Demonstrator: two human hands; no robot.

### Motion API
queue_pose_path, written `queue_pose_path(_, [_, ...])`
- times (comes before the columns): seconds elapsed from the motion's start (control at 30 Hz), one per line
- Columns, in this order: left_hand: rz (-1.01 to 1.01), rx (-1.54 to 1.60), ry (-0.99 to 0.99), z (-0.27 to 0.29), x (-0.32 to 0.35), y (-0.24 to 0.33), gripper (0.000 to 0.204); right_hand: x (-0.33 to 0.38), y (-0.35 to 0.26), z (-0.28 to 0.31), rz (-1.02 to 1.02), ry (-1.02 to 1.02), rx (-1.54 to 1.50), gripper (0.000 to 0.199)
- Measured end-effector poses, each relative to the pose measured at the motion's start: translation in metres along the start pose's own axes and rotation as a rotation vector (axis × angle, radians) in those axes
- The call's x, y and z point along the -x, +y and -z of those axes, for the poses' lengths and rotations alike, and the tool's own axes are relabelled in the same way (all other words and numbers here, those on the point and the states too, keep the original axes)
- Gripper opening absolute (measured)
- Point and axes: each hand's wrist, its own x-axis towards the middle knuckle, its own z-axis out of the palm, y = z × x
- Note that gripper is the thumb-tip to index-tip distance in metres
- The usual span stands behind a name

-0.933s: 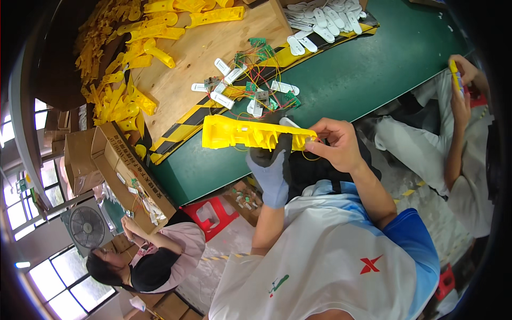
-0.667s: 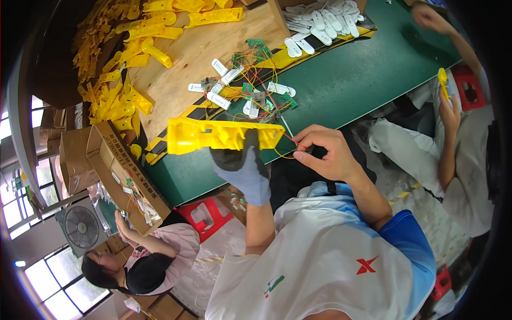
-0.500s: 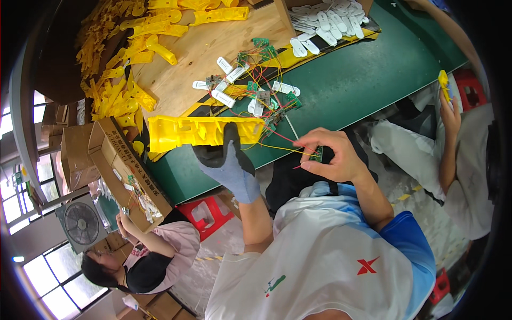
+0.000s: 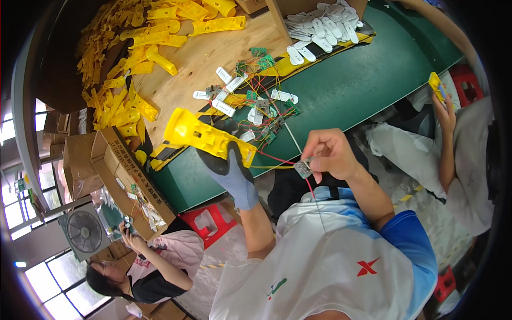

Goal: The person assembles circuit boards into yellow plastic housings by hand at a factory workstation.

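My left hand (image 4: 233,172), in a grey-blue glove with dark fingers, grips a yellow plastic shell (image 4: 205,136). Its ribbed, hollow inner side shows, and its rounded end tilts up to the left. Bare fingers of my right hand (image 4: 333,156) pinch a small circuit board (image 4: 303,169) with a greyish face. Red and yellow wires (image 4: 274,166) stretch between the shell's lower right end and this board. Another red wire (image 4: 310,186) hangs from the board, thinning to a dark strand over my shirt. Beyond the shell lies a tangle of wired green boards (image 4: 272,117) and white oval pieces (image 4: 224,108).
Yellow shells (image 4: 152,58) are heaped at the far left on a wooden board (image 4: 208,50). White pieces (image 4: 322,26) pile up at the back on the green table (image 4: 362,80). A carton (image 4: 133,170) stands left. One co-worker sits left; another at right holds a yellow shell (image 4: 437,87).
The yellow shell has turned in my left hand, from nearly level to sloping down rightward. My right hand has turned the board, so a greyish face shows instead of green.
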Motion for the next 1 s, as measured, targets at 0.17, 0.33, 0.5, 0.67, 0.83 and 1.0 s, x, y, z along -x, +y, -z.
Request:
queue_pose_path(0.17, [0.321, -0.045, -0.476, 0.019, 0.044, -0.03, 0.08, -0.024, 0.011, -0.013, -0.147, 0.309, 0.211, 0.02])
queue_pose_path(0.33, [0.107, -0.293, -0.78, 0.011, 0.04, -0.033, 0.084, -0.035, 0.022, -0.015, -0.002, 0.482, 0.491, 0.04])
queue_pose_path(0.5, [0.306, -0.215, -0.501, -0.001, 0.038, -0.027, 0.068, -0.04, 0.023, -0.011, 0.093, 0.453, 0.791, 0.04])
queue_pose_path(0.67, [0.318, -0.221, -0.516, 0.0, 0.025, -0.033, 0.055, -0.037, 0.011, 0.008, 0.137, 0.302, 0.998, 0.029])
queue_pose_path(0.83, [0.354, -0.224, -0.499, -0.002, 0.028, -0.037, 0.056, -0.032, -0.005, 0.012, 0.136, 0.195, 0.83, 0.012])
queue_pose_path(1.0, [0.312, -0.243, -0.533, -0.004, 0.028, -0.032, 0.056, -0.029, -0.012, 0.014, 0.081, 0.118, 0.818, 0.014])
